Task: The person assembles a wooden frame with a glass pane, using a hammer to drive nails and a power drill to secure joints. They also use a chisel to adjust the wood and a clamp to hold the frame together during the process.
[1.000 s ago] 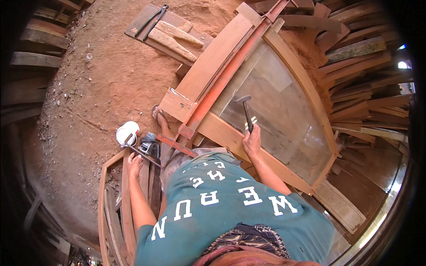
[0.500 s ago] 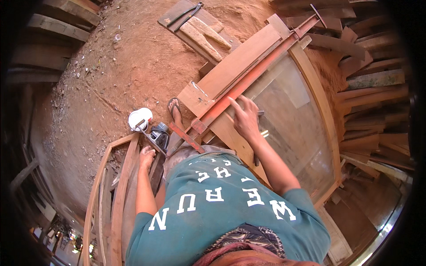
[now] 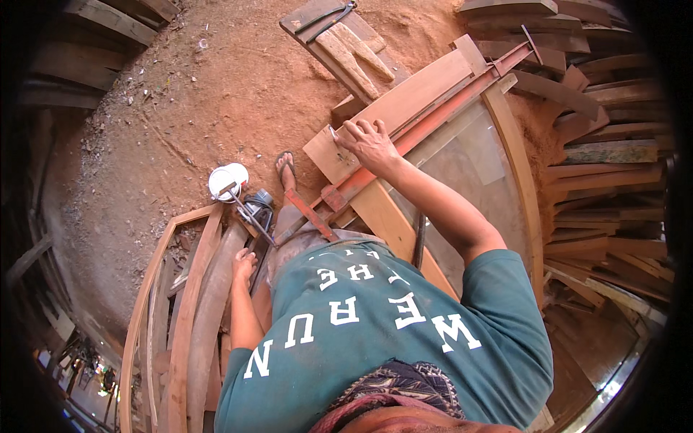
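Observation:
My right hand [image 3: 369, 146] reaches over a wooden board [image 3: 411, 97], its fingers bent and apart. One fingertip is at a small white smear [image 3: 333, 133] near the board's end. A long red bar clamp [image 3: 440, 115] lies along the board, with a red jaw [image 3: 333, 198] at its near end. At my left side, my left hand [image 3: 244, 265] is loosely closed; what it holds, if anything, is hidden. It is near a thin metal rod [image 3: 254, 222] but apart from it. A wooden frame with a clear panel [image 3: 469, 173] sits under the clamp.
A white bucket [image 3: 228, 180] and a grey-and-black power tool [image 3: 258, 204] stand near my foot. Pincers [image 3: 328, 22] and wood pieces [image 3: 354, 58] lie on a plank ahead. Curved wooden frames [image 3: 191, 310] lean at my left; stacked timber [image 3: 613, 151] lies at right.
My right hand has moved left and forward, from beside the red clamp bar onto the board's near end. My left hand has dropped slightly back. The view has shifted a little.

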`<state>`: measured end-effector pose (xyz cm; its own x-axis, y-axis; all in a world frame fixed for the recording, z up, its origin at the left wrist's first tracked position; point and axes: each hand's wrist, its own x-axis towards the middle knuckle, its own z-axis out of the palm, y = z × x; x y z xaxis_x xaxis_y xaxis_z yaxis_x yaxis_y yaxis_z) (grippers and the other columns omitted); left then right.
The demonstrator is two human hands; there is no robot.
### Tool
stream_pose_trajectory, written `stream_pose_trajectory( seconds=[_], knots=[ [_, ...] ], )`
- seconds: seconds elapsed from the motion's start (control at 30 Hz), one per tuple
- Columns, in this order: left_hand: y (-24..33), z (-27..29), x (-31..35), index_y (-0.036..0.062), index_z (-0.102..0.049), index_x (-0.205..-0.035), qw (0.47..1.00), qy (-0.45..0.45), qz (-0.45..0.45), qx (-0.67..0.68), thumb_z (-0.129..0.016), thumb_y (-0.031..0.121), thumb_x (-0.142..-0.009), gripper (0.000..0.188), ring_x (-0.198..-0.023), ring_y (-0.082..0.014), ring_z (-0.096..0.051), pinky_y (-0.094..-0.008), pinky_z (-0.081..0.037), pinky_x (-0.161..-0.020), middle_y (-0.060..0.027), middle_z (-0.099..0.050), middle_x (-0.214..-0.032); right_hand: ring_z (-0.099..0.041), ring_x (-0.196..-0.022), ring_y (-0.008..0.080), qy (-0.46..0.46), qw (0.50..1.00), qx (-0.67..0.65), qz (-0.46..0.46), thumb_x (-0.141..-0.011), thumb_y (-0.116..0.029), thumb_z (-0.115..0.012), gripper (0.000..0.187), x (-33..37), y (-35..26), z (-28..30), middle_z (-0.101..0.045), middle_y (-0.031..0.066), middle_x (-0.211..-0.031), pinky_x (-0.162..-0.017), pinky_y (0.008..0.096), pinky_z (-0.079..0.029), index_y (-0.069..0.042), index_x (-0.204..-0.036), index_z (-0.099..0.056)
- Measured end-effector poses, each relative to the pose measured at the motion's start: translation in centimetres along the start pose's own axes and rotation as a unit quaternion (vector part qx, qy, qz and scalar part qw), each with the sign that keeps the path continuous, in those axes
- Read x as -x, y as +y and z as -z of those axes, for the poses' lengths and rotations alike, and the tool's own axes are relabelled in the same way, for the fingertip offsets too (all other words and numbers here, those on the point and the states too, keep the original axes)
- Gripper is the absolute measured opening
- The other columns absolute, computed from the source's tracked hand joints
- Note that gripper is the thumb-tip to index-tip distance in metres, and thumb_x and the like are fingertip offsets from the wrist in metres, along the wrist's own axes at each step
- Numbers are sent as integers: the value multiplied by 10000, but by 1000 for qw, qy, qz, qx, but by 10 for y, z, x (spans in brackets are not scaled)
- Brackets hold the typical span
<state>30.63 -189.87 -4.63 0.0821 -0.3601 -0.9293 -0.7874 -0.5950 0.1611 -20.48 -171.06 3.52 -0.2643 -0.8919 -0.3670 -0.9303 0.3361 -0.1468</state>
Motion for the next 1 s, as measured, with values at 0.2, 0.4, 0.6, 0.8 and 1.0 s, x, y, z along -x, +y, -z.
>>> stream_pose_trajectory(
  seconds=[0.2, 0.4, 0.6, 0.8, 1.0],
  knots=[
    [17, -9, -1, 95, -465, -1513, 996, -45, -20, 73, -648, 165, -977, 572, -1149, -240, -648, -421, -504, -1007, -111, -658, -1331, -383, -1429, 289, 36, 996, -31, -71, -889, -109, -611, 557, 27, -1, -8, -377, 90, -1601, -1106, 541, -320, -269, -1423, -613],
    [76, -14, -17, 96, -455, -1500, 935, -191, -105, 281, -647, 192, -985, 559, -1091, -240, -671, -415, -534, -971, -99, -681, -1254, -468, -1340, 350, 104, 980, -128, -115, -835, -28, -614, 547, 68, 0, 4, -487, 161, -1476, -1051, 517, -398, -161, -1366, -629],
    [164, -35, -12, 100, -599, -1204, 970, -171, -120, 121, -714, 316, -977, 334, -902, -185, -659, -389, -564, -836, -48, -655, -972, -598, -1109, 425, 145, 904, -247, -318, -897, -70, -620, 271, 172, -3, -41, -591, 217, -1175, -874, 521, -508, -43, -1167, -609],
    [181, -25, -53, 137, -595, -1136, 920, -119, -118, 355, -710, 415, -974, 342, -686, -121, -528, -337, -531, -713, 6, -526, -783, -653, -986, 439, -41, 896, -326, -300, -927, -253, -679, 271, 222, -53, -88, -650, 231, -1063, -824, 511, -547, -45, -1056, -563],
    [209, -6, -41, 145, -520, -857, 927, -80, -144, 338, -589, 491, -1038, 396, -563, -95, -437, -277, -446, -629, 47, -399, -612, -681, -944, 456, -70, 902, -338, -260, -937, -271, -673, 322, 194, -102, -101, -653, 275, -1028, -813, 540, -560, -10, -1069, -539]
  ],
)
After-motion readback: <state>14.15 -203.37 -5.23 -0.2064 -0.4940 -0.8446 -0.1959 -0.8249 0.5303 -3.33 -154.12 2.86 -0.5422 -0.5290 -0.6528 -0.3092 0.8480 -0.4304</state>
